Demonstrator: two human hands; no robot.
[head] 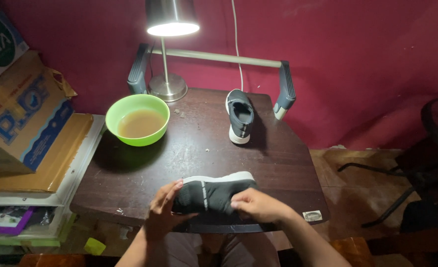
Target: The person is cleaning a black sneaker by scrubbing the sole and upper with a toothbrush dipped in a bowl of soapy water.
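A dark grey sneaker [214,194] with a white sole lies on its side at the near edge of the dark wooden bench [194,153], at six o'clock, its sole turned away from the person. The left hand [163,213] cups its toe end, fingers curled up against the fabric. The right hand [258,205] grips the heel end, fingers closed over the upper. Both hands hold the shoe between them.

At about one o'clock from it, well apart, the second sneaker [240,116] stands upright on its sole. At eleven o'clock sits a green bowl [137,119] of brownish liquid. Behind the bowl at twelve o'clock, a metal desk lamp [168,54] shines down. A grey rail [214,58] runs along the bench's far edge before a red wall [352,59]. At nine o'clock, cardboard boxes [23,116] are stacked beside the bench.
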